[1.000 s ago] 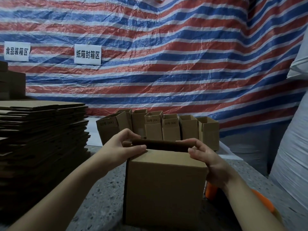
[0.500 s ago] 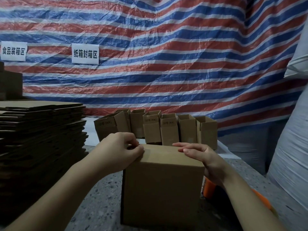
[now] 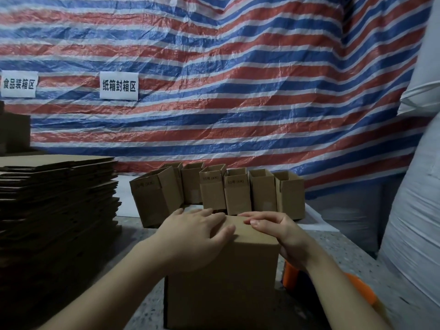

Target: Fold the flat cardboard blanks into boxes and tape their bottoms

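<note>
Head view: left hand [image 3: 195, 231] and right hand [image 3: 277, 231] lie flat, fingers straight, pressing down the folded flaps of the box [image 3: 222, 282] standing on the table [image 3: 345, 248]. Flap-closing looks finished; next comes taping that seam, probably with the orange tool [image 3: 291, 275] beside it.

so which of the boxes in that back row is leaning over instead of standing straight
The leftmost box in the back row. It tilts to the left with its open top angled outward, while the other boxes beside it stand upright side by side.
</note>
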`<state>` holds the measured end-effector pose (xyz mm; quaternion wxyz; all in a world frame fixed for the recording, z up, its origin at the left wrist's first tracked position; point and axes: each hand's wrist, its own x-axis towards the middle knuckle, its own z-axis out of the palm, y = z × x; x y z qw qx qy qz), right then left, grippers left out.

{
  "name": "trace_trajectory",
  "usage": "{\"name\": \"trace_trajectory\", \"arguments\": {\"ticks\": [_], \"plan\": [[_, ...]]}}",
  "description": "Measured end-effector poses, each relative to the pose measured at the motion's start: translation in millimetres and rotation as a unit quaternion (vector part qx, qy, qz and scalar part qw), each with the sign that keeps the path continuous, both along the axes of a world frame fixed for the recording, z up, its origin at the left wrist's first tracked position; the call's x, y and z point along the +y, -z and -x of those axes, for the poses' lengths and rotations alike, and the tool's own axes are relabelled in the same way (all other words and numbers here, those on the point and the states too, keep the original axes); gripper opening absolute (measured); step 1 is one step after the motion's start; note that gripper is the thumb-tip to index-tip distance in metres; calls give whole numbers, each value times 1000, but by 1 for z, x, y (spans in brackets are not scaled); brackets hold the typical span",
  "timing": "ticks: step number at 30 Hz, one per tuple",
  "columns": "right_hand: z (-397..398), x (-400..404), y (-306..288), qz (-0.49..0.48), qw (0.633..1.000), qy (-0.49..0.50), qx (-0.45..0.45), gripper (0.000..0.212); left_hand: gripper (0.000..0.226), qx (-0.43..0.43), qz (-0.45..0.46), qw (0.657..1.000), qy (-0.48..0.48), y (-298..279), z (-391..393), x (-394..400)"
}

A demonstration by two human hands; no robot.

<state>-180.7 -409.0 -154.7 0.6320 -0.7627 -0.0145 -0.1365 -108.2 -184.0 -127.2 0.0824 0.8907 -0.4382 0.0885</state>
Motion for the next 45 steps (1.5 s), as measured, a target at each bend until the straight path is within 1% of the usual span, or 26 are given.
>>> {"name": "trace_trajectory", "arguments": {"ticks": [2, 4, 6, 7, 8, 9, 10, 11, 12, 13, 14, 16, 18, 20, 24, 27, 29, 32, 34, 36, 37, 38, 39, 42, 44, 45], "plan": [[0, 1, 1, -6, 1000, -4, 5, 33, 66, 2, -5, 1000, -2, 1, 0, 0], [3, 0, 1, -23, 1000, 0, 12, 38, 64, 8, -13, 1000, -4, -1, 0, 0], [9, -2, -3, -13, 999, 49, 16, 43, 63, 17, -17, 1000, -3, -2, 1, 0], [14, -6, -6, 31, 995, 95, 25, 41, 63, 18, -18, 1000, -3, -3, 2, 1], [20, -14, -8, 106, 982, 151, 47, 38, 63, 16, -20, 1000, -5, -4, 2, 1], [28, -24, -10, 202, 953, 206, 87, 36, 63, 15, -22, 1000, -6, -4, 2, 1], [37, -35, -11, 299, 911, 246, 139, 37, 64, 16, -23, 1000, -6, -4, 2, 2], [47, -45, -9, 379, 864, 263, 201, 42, 64, 17, -24, 1000, -6, -4, 3, 2], [58, -53, -7, 430, 822, 266, 263, 48, 65, 17, -25, 1000, -7, -4, 2, 2], [68, -57, -3, 457, 788, 264, 317, 55, 65, 17, -26, 999, -8, -4, 2, 1], [77, -58, 1, 468, 764, 262, 360, 60, 66, 17, -27, 999, -10, -4, 1, 1], [90, -54, 8, 466, 736, 259, 417, 62, 66, 18, -28, 999, -17, -4, 0, 0], [96, -49, 15, 470, 725, 250, 438, 56, 66, 18, -28, 999, -19, -3, 0, -1], [99, -44, 26, 466, 727, 251, 437, 50, 65, 18, -27, 999, -19, -2, -1, -2], [101, -32, 41, 508, 712, 285, 392, 59, 63, 24, -25, 999, -19, -4, 1, -2], [102, -28, 44, 506, 721, 318, 350, 56, 63, 27, -28, 999, -18, -5, 2, -2], [100, -27, 46, 498, 730, 319, 342, 52, 63, 30, -25, 999, -16, -4, 2, -2], [96, -26, 50, 492, 736, 320, 338, 38, 62, 30, -23, 999, -17, -4, 2, -2], [96, -25, 53, 498, 733, 331, 325, 33, 62, 29, -23, 999, -16, -3, 2, -2], [97, -27, 55, 518, 719, 350, 304, 34, 63, 28, -26, 999, -17, -3, 1, -3], [97, -30, 53, 521, 718, 360, 289, 36, 62, 29, -26, 999, -18, -4, 1, -4], [97, -32, 49, 514, 726, 366, 273, 39, 62, 30, -24, 999, -17, -4, 1, -4], [96, -34, 43, 495, 747, 365, 254, 40, 62, 30, -21, 999, -16, -4, 1, -4], [93, -36, 10, 388, 836, 353, 159, 38, 59, 27, -7, 1000, -11, -3, 1, -4], [93, -28, -21, 273, 892, 351, 83, 41, 57, 27, 2, 1000, -8, -2, 1, -3], [93, -22, -37, 206, 919, 334, 49, 44, 57, 27, 4, 1000, -7, -1, 1, -3]]}}
